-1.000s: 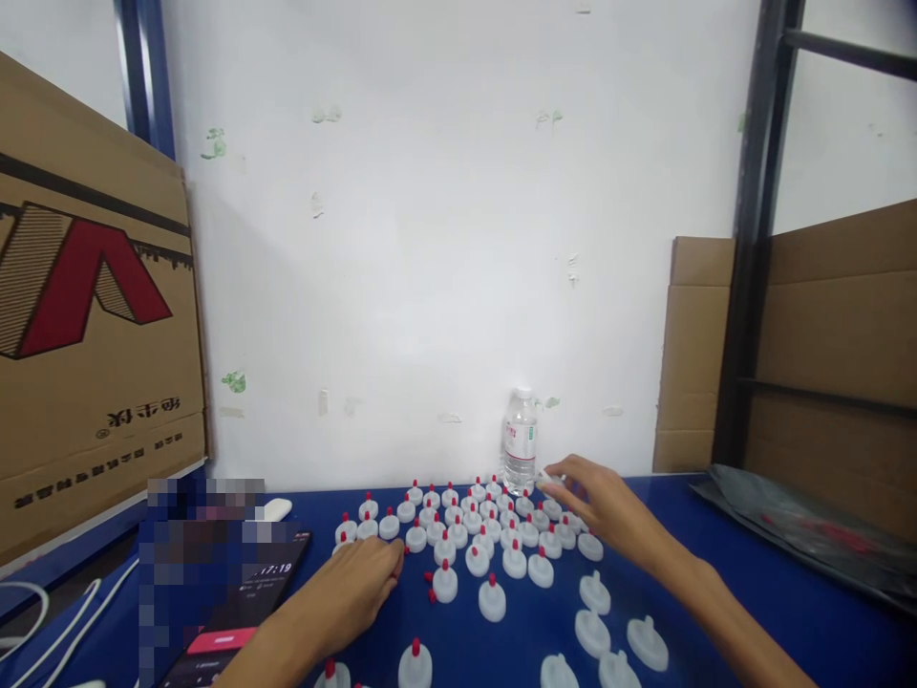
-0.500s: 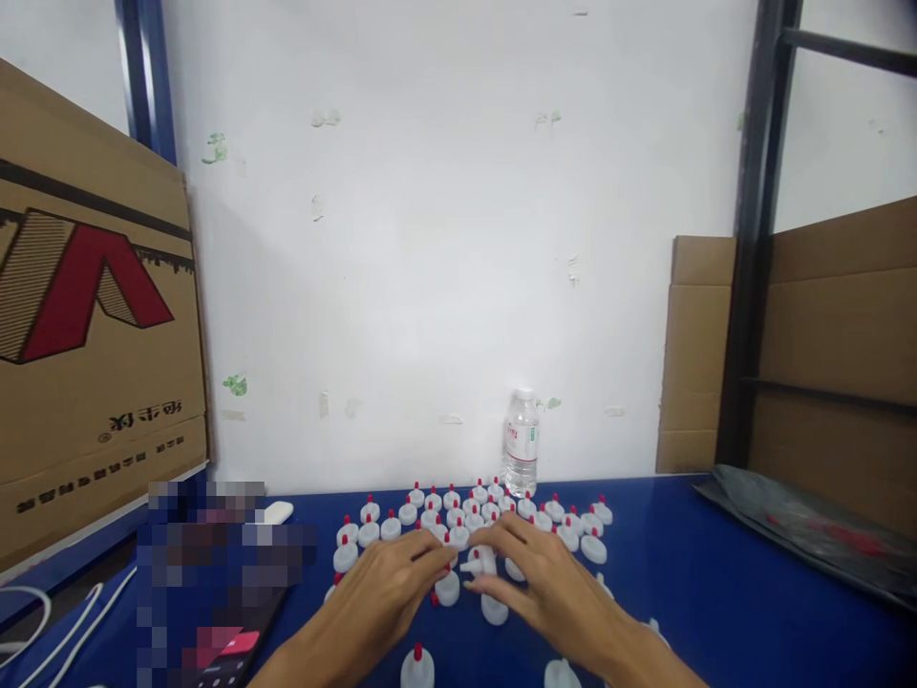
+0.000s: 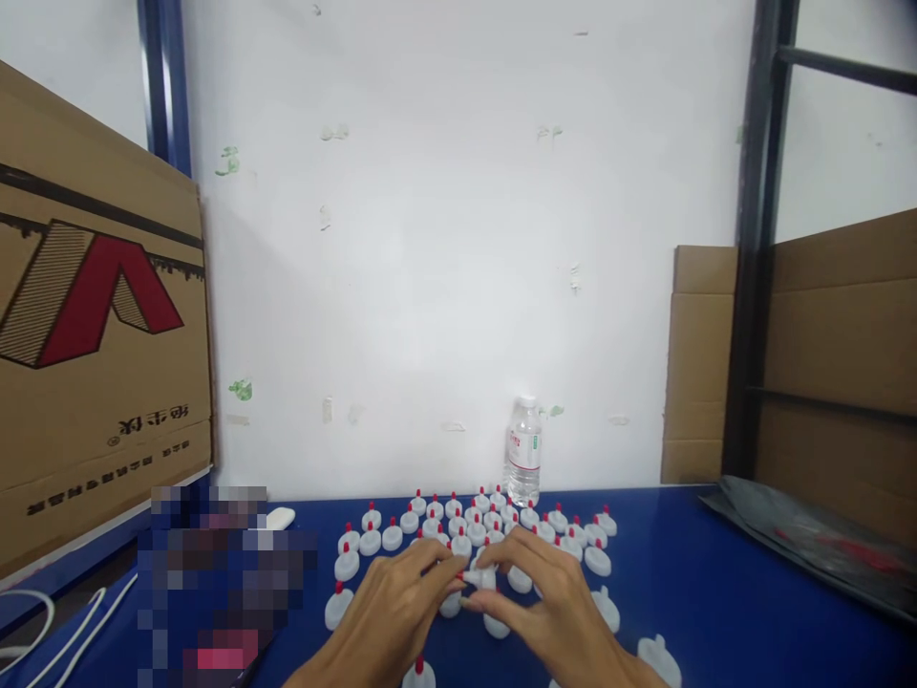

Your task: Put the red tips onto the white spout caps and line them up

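Observation:
My right hand (image 3: 544,594) is closed around a white nozzle cap (image 3: 484,577), held sideways between thumb and fingers with its spout pointing left. In my left hand (image 3: 407,594), the fingertips pinch a small red tip cap (image 3: 460,575), which meets the end of that spout; how far it is on cannot be told. Around both hands stand several white nozzle caps with red tips, such as one at the left (image 3: 339,606). To the right, a nozzle cap (image 3: 606,610) and another nearer one (image 3: 659,659) have bare spouts.
A water bottle (image 3: 524,454) stands against the wall behind the caps. On the left are a large cardboard box (image 3: 107,401), a white cable (image 3: 86,621) and a blurred-out patch. A dark plastic bag (image 3: 817,535) lies at the right of the blue table (image 3: 680,564).
My left fingertips have moved right to my right hand, bringing the red tip cap to the spout's end. The view has tilted slightly, so the scene sits a little lower.

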Tool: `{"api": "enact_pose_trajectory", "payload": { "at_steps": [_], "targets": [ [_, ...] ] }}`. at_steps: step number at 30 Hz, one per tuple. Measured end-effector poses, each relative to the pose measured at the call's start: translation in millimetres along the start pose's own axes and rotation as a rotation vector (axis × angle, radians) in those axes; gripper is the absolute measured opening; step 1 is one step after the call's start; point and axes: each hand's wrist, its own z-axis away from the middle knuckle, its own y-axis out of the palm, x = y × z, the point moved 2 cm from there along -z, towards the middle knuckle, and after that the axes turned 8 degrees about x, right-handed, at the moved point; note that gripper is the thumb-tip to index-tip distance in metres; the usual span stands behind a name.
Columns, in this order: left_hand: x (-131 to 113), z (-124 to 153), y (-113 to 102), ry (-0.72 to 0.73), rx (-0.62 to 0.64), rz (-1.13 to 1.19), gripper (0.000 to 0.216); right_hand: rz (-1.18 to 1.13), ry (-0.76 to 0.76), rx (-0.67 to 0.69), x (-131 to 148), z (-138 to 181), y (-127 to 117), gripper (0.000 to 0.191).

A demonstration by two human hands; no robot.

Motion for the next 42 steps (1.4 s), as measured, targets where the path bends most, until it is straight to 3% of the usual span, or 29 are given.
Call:
{"api": "enact_pose_trajectory", "payload": {
  "at_steps": [6, 10, 15, 18, 22, 25, 29, 38, 42],
  "targets": [
    [-2.4, 2.8, 1.4, 0.092, -0.058, -0.015, 0.026, 0.026, -0.188, -0.073, 7.9, 0.8, 1.2, 0.019],
    [-3.2, 1.6, -1.4, 0.14, -0.118, -0.014, 0.025, 0.086, -0.239, -0.024, 9.4, 0.2, -0.2, 0.022],
    [8.3, 2.5, -15.2, 0.137, -0.072, -0.179, 0.024, 0.178, -0.081, 0.186, -0.6, -6.2, -12.5, 0.021],
    [27.3, 4.8, -27.9, -0.024, 0.042, -0.286, 0.033, 0.194, 0.065, 0.146, -26.9, -12.2, -38.8, 0.016],
    [52.4, 9.7, -34.3, -0.241, 0.204, -0.337, 0.034, 0.355, 0.388, 0.072, -80.7, -13.7, -83.2, 0.017],
    [60.8, 14.3, -29.3, -0.298, 0.293, -0.312, 0.026, 0.412, 0.535, 0.034, -113.3, -6.7, -108.3, 0.023],
    [62.3, 19.0, -22.5, -0.36, 0.372, -0.206, 0.025, 0.429, 0.665, 0.07, -141.7, 7.3, -124.5, 0.021],
    [75.3, 27.1, -10.5, -0.396, 0.371, -0.172, 0.023, 0.411, 0.877, 0.257, -178.4, 30.5, -156.2, 0.018],
    [84.1, 32.6, -0.2, -0.351, 0.337, -0.173, 0.017, 0.318, 0.971, 0.38, -186.6, 42.7, -148.3, 0.012]
  ]
}}
